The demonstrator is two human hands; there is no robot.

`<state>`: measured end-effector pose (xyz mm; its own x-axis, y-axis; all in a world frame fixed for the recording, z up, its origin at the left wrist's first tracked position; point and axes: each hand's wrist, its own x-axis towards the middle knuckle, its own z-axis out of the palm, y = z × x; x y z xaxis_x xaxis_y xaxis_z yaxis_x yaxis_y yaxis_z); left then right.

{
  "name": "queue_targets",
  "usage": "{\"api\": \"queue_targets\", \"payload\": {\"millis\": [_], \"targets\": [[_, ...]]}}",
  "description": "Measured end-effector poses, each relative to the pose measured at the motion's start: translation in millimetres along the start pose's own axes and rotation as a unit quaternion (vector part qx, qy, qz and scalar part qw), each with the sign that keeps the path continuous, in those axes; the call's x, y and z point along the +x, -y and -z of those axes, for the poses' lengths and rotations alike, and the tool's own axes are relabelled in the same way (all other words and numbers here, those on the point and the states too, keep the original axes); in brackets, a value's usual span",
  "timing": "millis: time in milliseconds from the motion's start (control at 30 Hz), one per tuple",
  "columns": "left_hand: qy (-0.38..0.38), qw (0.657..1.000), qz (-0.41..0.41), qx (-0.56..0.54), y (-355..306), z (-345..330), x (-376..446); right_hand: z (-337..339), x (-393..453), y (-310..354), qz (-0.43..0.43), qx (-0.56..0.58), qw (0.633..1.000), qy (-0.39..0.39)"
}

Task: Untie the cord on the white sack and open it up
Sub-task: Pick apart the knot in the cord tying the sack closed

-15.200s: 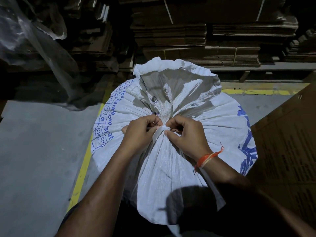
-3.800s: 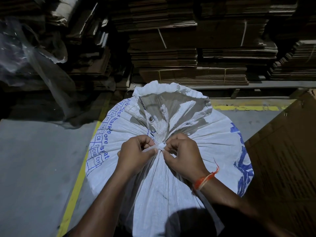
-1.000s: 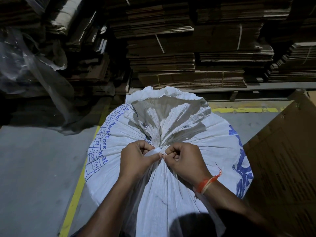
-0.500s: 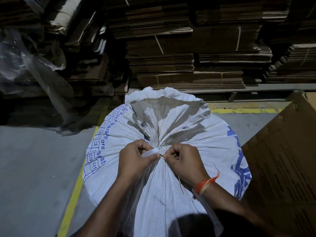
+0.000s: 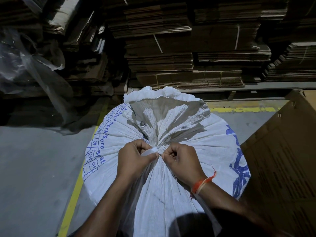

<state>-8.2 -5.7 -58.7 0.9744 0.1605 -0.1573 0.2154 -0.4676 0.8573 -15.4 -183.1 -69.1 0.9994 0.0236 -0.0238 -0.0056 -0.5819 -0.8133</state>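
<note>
The white sack (image 5: 171, 177) stands on the grey floor (image 5: 34, 168) right in front of me, its neck gathered tight and its frilled mouth (image 5: 162, 103) flopped toward the far side; my left hand (image 5: 135, 158) pinches the flat white cord (image 5: 150, 151) at the knot; my right hand (image 5: 181, 161) is clenched just beside it, fingertips nipping the tie at the neck; an orange thread (image 5: 201, 183) circles my right wrist; cardboard stacks (image 5: 188, 48) rise beyond, a brown carton (image 5: 282, 159) stands at right.
</note>
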Motion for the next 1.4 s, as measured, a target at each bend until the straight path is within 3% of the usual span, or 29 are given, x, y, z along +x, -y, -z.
{"api": "queue_targets", "payload": {"millis": [467, 667, 1233, 1400], "targets": [[0.02, 0.999, 0.02, -0.026, -2.3, 0.5, -2.4, -5.8, -2.5, 4.3, -0.014, 0.008, 1.0, -0.005], [0.013, 0.999, 0.021, -0.021, -5.4, 1.9, -2.4, 6.3, -3.2, 9.0, -0.043, 0.069, 0.996, 0.023], [0.017, 1.0, 0.001, -0.001, -4.9, -0.4, -3.6, 1.5, -0.8, 6.0, -0.026, 0.019, 0.999, 0.007], [0.014, 1.0, 0.01, -0.013, -3.7, 2.2, -3.0, 10.9, -2.4, 10.4, -0.046, 0.064, 0.996, 0.047]]}}
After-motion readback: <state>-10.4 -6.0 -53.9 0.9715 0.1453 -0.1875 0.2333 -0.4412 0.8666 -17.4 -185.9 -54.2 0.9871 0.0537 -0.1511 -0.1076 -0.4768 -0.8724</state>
